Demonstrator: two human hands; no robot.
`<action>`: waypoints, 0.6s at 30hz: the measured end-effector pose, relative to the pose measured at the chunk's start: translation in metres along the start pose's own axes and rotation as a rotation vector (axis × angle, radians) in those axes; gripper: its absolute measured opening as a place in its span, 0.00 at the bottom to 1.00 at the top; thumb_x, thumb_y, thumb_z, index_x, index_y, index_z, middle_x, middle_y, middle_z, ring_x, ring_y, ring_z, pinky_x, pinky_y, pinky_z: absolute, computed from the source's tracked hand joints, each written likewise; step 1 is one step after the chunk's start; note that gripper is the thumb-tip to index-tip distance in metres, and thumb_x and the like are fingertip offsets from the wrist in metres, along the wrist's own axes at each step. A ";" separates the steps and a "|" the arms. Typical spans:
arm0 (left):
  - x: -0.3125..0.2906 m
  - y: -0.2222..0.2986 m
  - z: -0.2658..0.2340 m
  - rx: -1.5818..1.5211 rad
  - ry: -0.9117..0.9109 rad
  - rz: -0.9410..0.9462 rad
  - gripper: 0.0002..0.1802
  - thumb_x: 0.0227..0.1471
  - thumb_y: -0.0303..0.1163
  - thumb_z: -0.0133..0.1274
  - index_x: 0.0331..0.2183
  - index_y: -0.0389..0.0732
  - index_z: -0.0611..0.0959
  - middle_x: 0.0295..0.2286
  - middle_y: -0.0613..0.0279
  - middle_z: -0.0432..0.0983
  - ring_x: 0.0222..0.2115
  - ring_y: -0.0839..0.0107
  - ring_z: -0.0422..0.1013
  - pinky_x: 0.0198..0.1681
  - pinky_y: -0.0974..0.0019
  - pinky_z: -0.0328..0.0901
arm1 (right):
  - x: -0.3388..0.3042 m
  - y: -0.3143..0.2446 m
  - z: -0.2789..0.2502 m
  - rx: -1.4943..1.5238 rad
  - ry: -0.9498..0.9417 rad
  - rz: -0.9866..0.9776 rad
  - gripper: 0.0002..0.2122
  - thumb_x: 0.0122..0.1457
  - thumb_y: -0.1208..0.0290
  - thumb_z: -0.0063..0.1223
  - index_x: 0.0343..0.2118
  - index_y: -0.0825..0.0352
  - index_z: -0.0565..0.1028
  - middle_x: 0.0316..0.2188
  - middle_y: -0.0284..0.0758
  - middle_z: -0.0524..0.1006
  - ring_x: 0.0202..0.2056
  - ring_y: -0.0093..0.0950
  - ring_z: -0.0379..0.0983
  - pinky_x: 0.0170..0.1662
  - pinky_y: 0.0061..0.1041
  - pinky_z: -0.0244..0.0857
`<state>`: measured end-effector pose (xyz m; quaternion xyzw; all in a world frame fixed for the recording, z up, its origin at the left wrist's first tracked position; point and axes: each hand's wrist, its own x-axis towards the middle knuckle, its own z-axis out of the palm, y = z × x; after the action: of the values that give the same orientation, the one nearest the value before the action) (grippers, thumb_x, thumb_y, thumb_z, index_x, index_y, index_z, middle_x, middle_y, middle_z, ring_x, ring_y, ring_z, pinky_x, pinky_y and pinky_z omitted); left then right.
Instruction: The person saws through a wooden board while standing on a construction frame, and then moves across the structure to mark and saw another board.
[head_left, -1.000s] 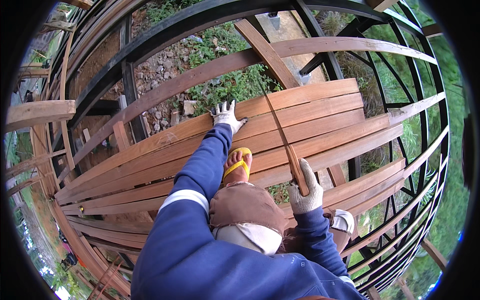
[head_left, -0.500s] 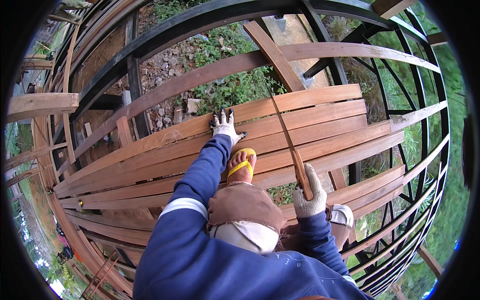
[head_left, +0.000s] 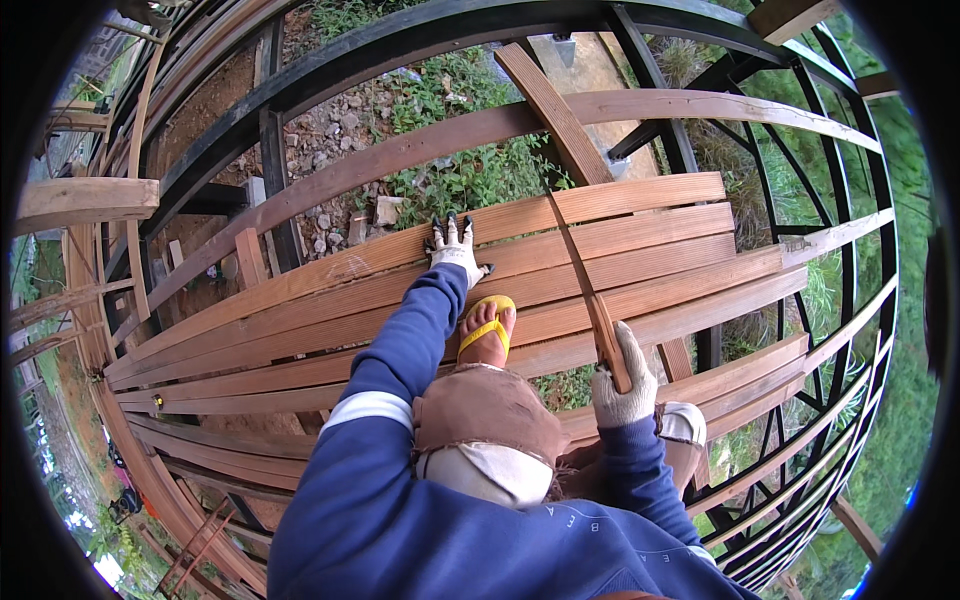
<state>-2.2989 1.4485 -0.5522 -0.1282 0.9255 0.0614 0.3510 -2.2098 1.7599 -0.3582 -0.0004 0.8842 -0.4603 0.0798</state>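
Note:
My right hand, in a pale work glove, grips the wooden handle of a handsaw. The thin blade shows almost edge-on and reaches away from me across several reddish-brown grooved boards, its tip near the far edge of the farthest one. On that board, left of the saw, my left hand presses down with fingers spread, in a white glove with dark fingertips. My foot in a yellow flip-flop rests on the boards between the hands. Whether the teeth sit in a cut cannot be made out.
Beyond the boards runs a curved-looking wooden joist, crossed by a short plank. Black metal beams frame gaps over rubble and green plants. More joists and open framing extend right; a thick timber end juts in at left.
My right hand and the saw have slid slightly forward, away from my body. My left hand stays on the same board. The whole view has shifted a little.

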 end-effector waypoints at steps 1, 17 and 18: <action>-0.001 0.001 0.001 -0.001 -0.013 0.001 0.68 0.47 0.69 0.59 0.72 0.52 0.39 0.72 0.49 0.26 0.71 0.37 0.26 0.69 0.31 0.36 | 0.009 0.003 0.006 0.029 -0.019 0.084 0.29 0.51 0.81 0.54 0.60 0.70 0.71 0.46 0.49 0.81 0.43 0.36 0.83 0.47 0.27 0.74; 0.007 -0.005 0.008 0.006 0.007 -0.015 0.68 0.46 0.69 0.60 0.72 0.52 0.39 0.72 0.47 0.27 0.71 0.37 0.27 0.70 0.35 0.37 | 0.047 0.018 0.038 0.067 -0.028 0.051 0.29 0.52 0.81 0.55 0.60 0.69 0.71 0.48 0.50 0.80 0.46 0.36 0.82 0.50 0.30 0.73; 0.006 -0.005 0.008 -0.005 0.006 -0.016 0.68 0.46 0.69 0.60 0.72 0.52 0.39 0.72 0.47 0.27 0.71 0.37 0.27 0.70 0.35 0.37 | 0.063 0.015 0.049 0.095 -0.032 0.090 0.28 0.52 0.80 0.56 0.60 0.69 0.72 0.48 0.50 0.80 0.46 0.37 0.82 0.50 0.29 0.73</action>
<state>-2.2968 1.4438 -0.5625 -0.1368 0.9252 0.0603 0.3487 -2.2642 1.7239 -0.4064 0.0359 0.8591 -0.4976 0.1143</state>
